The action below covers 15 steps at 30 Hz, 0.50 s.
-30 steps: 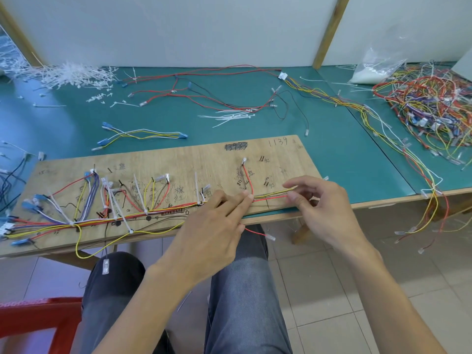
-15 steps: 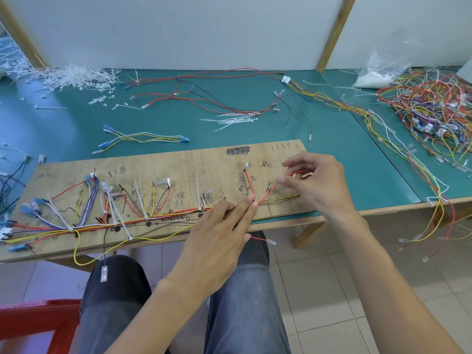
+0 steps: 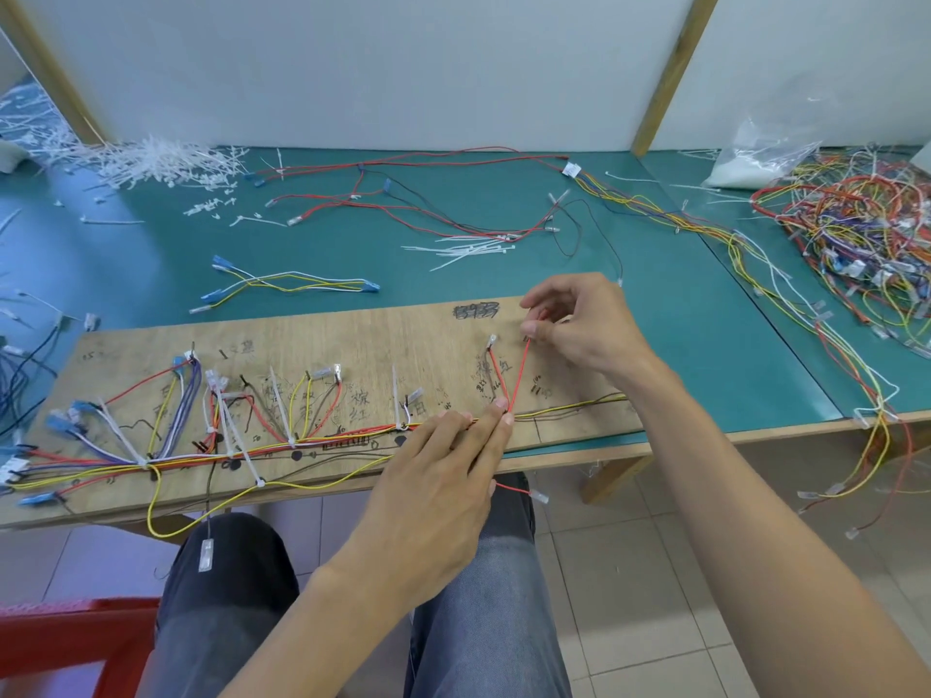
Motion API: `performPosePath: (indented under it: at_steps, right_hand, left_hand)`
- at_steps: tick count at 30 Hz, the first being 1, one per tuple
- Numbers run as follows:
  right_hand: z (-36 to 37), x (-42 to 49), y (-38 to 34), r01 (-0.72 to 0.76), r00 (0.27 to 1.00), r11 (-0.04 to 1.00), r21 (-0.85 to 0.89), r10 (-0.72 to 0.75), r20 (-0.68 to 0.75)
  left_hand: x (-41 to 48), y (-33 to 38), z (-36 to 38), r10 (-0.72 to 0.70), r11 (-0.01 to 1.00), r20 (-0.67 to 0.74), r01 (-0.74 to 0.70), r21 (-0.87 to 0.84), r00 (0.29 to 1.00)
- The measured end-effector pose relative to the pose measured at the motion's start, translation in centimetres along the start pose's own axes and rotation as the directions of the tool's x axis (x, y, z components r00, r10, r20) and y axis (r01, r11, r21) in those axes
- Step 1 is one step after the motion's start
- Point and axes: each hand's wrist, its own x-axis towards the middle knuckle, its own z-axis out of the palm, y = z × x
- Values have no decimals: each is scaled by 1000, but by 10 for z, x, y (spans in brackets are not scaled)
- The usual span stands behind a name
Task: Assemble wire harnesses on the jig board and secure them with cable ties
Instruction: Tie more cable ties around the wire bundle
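A wooden jig board lies along the table's front edge. A wire harness of red, yellow, purple and brown wires runs along it, bound in places by white cable ties. My left hand presses straight fingers on the bundle near the board's right part. My right hand pinches the end of a red wire, which rises slanted from my left fingertips toward the board's far edge. Beside it another red wire branch ends in a clear terminal.
Loose cable ties and a small yellow-white harness lie behind the board on the green table. A pile of cut tie ends is far left; a tangled wire heap far right. Wires hang over the right edge.
My right hand lifted the red wire off the bundle and carried its end up toward the board's far edge. My left hand stayed pressing the bundle.
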Motion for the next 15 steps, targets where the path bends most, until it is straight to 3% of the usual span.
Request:
performPosePath:
  at_steps: [7, 15]
  right_hand:
    - [4, 11, 6, -147, 988, 979, 140, 137, 74]
    - [21, 15, 6, -81, 996, 996, -32, 79, -38]
  left_hand:
    - [1, -1, -6, -7, 998, 28, 9, -64, 1000]
    - [4, -6, -8, -5, 993, 64, 13, -115, 998]
